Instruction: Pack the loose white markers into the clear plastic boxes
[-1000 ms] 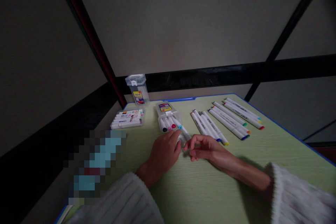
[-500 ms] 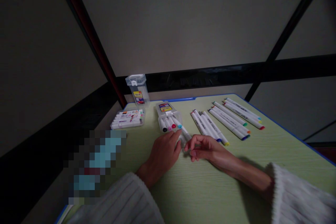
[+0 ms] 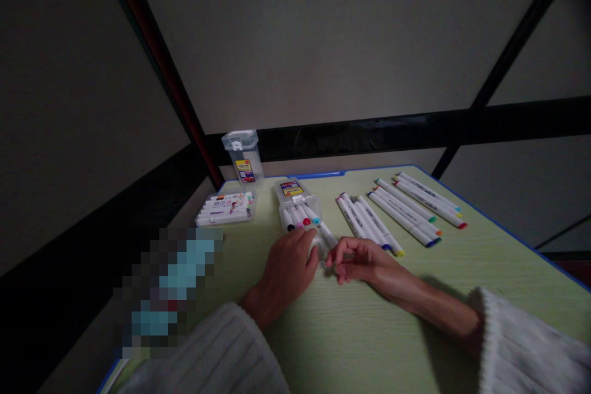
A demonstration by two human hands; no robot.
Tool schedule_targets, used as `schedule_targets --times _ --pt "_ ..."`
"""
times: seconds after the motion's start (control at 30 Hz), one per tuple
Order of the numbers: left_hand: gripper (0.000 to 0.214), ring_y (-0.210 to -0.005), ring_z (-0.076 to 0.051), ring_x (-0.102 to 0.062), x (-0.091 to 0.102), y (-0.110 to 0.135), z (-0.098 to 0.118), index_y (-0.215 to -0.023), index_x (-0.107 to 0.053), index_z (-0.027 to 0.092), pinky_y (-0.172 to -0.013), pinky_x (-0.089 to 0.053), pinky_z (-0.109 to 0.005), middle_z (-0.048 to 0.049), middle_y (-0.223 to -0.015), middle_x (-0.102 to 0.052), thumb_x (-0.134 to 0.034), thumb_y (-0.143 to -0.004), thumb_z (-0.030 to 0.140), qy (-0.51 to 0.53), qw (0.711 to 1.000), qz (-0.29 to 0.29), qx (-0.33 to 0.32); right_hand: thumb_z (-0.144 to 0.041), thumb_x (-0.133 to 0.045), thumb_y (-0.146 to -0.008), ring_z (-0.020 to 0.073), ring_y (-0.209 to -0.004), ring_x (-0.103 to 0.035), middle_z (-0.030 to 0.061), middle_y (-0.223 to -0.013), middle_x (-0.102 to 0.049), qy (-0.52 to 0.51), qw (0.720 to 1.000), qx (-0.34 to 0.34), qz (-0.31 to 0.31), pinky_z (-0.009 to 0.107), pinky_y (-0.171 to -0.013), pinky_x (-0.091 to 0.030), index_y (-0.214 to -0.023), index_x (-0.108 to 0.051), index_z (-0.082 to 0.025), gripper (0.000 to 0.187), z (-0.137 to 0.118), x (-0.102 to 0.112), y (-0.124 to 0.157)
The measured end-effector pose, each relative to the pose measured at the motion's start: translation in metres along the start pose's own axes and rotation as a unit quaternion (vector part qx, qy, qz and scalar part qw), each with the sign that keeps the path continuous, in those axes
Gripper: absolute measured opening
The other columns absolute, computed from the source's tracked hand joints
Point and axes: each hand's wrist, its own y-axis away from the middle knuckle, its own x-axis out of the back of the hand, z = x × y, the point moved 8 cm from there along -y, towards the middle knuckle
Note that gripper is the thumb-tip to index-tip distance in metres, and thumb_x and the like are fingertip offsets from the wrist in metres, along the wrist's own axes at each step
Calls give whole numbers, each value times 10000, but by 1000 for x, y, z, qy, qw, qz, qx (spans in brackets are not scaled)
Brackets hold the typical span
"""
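Clear rectangular plastic marker box (image 3: 306, 196): likely light, slick; hold both side walls. Can't tell whether your left hand (image 3: 290, 268) or right hand (image 3: 362, 260) pinches anything.

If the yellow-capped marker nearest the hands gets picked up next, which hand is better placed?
Probably the right hand: it is right beside the yellow-capped marker, while the left hand is farther off, at the near end of the clear box.

head-worn view | forward and down | close over table (image 3: 360, 338) | panels (image 3: 323, 43) beyond
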Motion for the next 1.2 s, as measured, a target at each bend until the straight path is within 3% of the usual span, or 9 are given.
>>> schedule_targets --times 0.13,0.53,0.8,0.97,1.2 --pt "110 -821 -201 -575 11 -1 1 -807 -564 149 -741 -496 -331 -65 -829 -591 -475 -761 101 -18 999 36 0 -221 -735 -630 66 -549 -540 0 -751 -619 2 1000 1 0 215 -543 -405 -647 -548 -148 202 -1 -1 0" --pt "113 -890 -218 -546 7 -2 -2 -834 -547 146 -792 -474 -354 -75 -902 -588 -485 -761 86 -32 999 19 5 -235 -737 -622 59 -536 -538 2 -759 -617 10 1000 -8 4 211 -539 -407 -649 -546 -142 214 -1 -1 1" --pt "128 -803 -182 -558 -4 0 1 -873 -557 157 -736 -462 -301 -46 -846 -589 -453 -814 112 13 999 -23 -18 -248 -731 -626 58 -538 -535 1 -749 -611 19 1000 -7 0 210 -539 -397 -663 -544 -140 219 0 -1 0" --pt "189 -706 -151 -520 -10 1 12 -724 -560 157 -639 -420 -259 -22 -718 -543 -427 -858 161 25 993 -65 -97 -265 -723 -634 66 -540 -535 0 -724 -610 28 1000 -3 1 219 -544 -393 -665 -535 -144 226 -1 0 0" --pt "228 -650 -134 -489 -12 6 20 -718 -564 140 -590 -365 -244 -20 -683 -540 -397 -873 157 20 974 -102 -202 -281 -707 -641 75 -530 -542 -20 -655 -579 52 999 -9 4 218 -529 -393 -677 -532 -146 224 -1 2 1"
